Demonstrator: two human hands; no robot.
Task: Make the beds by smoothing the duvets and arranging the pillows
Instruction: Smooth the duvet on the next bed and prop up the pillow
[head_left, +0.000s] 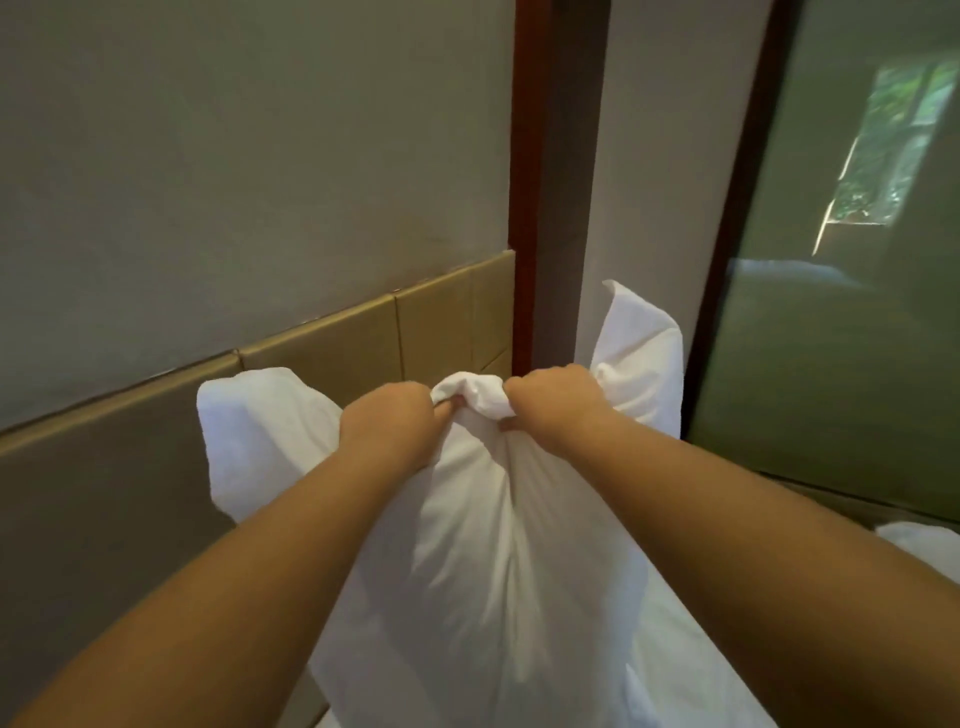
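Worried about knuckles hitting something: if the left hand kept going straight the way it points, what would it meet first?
Probably the tan headboard panel just beyond the pillow that the left hand grips. Depth is unclear, so the gap cannot be judged.

Plain grey-beige wall (249, 156) fills the left & centre, w/ a padded tan headboard (363, 343) in stitched panels running diagonally along its lower part. A dark reddish-brown wood post (558, 171) stands vertical at the headboard's right end, a strip of pale wall beyond it. Far right, a dark-framed glass panel (831, 338) dimly reflects a bright window w/ green foliage.
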